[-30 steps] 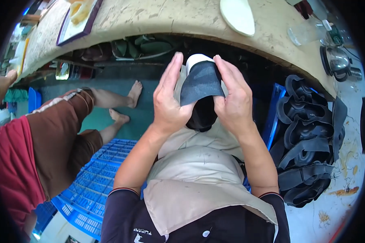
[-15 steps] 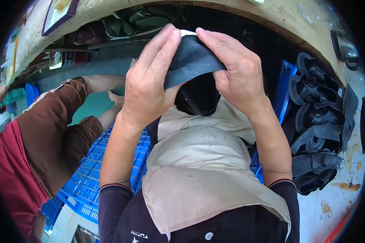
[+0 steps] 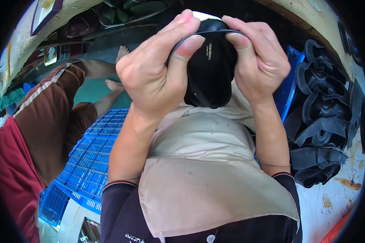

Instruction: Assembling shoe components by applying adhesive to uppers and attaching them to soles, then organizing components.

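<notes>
Both my hands hold a black slide sandal up in front of me, above my beige apron. My left hand is closed on the left side of its dark strap, the thumb pressed over the strap's edge. On the opposite side my right hand pinches the strap the same way. The black footbed faces me between the hands, with its heel end hanging down toward the apron. A white part shows at the far end, between my fingertips. The strap's outer face is mostly hidden.
Several black sandals lie in a row at the right. Blue plastic crates stand at the left, beside a person in brown shorts with bare feet. A worn workbench curves across the top, with footwear beneath it.
The sandal has tilted, so its footbed now faces me and the strap shows edge-on. My hands have moved slightly up and right, and both thumbs have come over the strap's edge.
</notes>
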The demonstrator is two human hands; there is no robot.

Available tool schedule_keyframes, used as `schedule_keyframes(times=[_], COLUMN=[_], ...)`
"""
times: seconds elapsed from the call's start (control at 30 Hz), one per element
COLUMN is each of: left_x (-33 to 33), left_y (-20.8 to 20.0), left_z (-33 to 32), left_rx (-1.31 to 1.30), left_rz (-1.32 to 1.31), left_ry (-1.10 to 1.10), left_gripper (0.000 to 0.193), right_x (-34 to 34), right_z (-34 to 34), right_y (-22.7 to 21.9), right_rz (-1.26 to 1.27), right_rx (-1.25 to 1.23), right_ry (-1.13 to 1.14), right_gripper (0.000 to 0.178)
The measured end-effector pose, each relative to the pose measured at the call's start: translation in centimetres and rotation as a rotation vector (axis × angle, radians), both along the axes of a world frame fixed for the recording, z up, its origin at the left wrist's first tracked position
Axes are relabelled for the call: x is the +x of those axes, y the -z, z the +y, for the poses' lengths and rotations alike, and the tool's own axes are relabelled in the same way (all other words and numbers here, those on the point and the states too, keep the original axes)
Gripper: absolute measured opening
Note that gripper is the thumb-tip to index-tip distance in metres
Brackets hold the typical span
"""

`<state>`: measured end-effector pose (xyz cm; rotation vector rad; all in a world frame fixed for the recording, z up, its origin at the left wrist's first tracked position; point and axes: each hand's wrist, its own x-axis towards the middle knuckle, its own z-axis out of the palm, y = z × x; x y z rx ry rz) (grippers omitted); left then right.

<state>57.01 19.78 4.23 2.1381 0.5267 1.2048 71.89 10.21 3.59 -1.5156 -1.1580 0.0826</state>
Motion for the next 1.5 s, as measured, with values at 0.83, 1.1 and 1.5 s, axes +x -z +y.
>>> schedule_keyframes(times=[0.83, 1.1, 1.5], left_x=[1.1, 1.6, 1.2], left_y=[-4.5, -6.0, -4.4], left_z=[-1.1, -0.5, -0.1], left_rx=[-0.802, -1.234, -1.35], left_rz=[-0.009, -0.018, -0.206], left_ry=[0.235, 0.127, 0.262], left_gripper=[0.029, 0.023, 0.045], right_x=[1.7, 2.4, 3.7], right_z=[-3.3, -2.1, 1.0], right_y=[-4.9, -6.9, -5.2], right_rz=[0.513, 0.849, 0.926], right_rx=[-0.14, -0.341, -0.396], right_ry=[-0.2, -0.195, -0.27], right_gripper=[0.032, 0.027, 0.022])
